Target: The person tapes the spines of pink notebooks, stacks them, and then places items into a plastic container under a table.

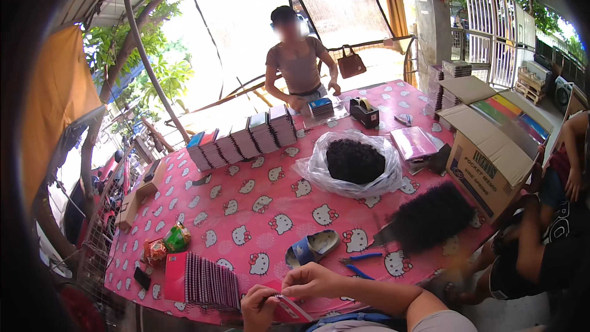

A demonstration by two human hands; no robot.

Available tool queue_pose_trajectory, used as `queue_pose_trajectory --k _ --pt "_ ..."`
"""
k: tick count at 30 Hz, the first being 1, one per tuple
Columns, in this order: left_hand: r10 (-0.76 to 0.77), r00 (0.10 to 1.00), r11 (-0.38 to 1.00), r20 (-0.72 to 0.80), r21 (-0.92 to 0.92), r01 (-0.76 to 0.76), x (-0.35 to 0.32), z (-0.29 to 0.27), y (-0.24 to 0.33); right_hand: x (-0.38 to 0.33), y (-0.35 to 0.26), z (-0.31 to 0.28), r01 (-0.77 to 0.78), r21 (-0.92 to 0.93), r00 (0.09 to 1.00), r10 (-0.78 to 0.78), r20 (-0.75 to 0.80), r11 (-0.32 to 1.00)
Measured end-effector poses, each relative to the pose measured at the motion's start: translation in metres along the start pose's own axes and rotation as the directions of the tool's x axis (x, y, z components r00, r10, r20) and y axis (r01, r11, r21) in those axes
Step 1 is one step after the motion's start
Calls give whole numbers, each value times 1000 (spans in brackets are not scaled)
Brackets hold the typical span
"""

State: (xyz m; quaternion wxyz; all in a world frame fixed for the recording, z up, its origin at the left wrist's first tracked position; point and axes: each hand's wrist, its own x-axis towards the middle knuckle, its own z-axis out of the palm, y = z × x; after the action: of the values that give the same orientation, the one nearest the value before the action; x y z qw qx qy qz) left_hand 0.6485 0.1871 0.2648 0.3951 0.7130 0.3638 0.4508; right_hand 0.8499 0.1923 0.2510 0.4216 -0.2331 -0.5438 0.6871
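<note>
Low in front of me is a small red notebook (pixel 287 312), held at the table's near edge. My left hand (pixel 259 308) is closed on its left side. The fingers of my right hand (pixel 316 281) pinch at the notebook's upper edge, by the binding; what lies between the fingertips is too small to make out. To the left stands a row of red spiral notebooks (pixel 206 283), packed together. Just beyond my right hand rest a blue slipper (pixel 312 248) and blue-handled pliers (pixel 361 264). A dark pile of black spiral coils (pixel 425 218) spreads farther right.
An open plastic bag (pixel 313 169) holds more black coils. Notebook stacks (pixel 246 140) and a tape dispenser (pixel 365 114) are on the far side, where a person (pixel 298 67) handles notebooks. A cardboard box (pixel 485 169) stands right, with other people beside it. A phone (pixel 142 278) lies left.
</note>
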Motion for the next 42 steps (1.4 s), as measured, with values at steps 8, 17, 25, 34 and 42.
queue_pose_trajectory --k 8,17,25,34,42 --pt "205 961 771 185 574 -276 16 16 35 -3 24 -19 -159 -42 986 160 38 986" --pt "328 893 747 -307 663 -47 -7 -17 53 17 6 45 224 -473 963 -269 -29 852" --pt "348 375 936 -859 296 -191 -29 -147 7 160 -78 138 601 -759 575 -795 195 249" --pt "-50 479 968 -876 -161 -194 -1 -183 -60 249 29 122 493 -811 599 -799 55 314" --pt "23 235 996 -972 2 -91 34 -161 -62 292 52 109 393 -336 674 -516 -528 856"
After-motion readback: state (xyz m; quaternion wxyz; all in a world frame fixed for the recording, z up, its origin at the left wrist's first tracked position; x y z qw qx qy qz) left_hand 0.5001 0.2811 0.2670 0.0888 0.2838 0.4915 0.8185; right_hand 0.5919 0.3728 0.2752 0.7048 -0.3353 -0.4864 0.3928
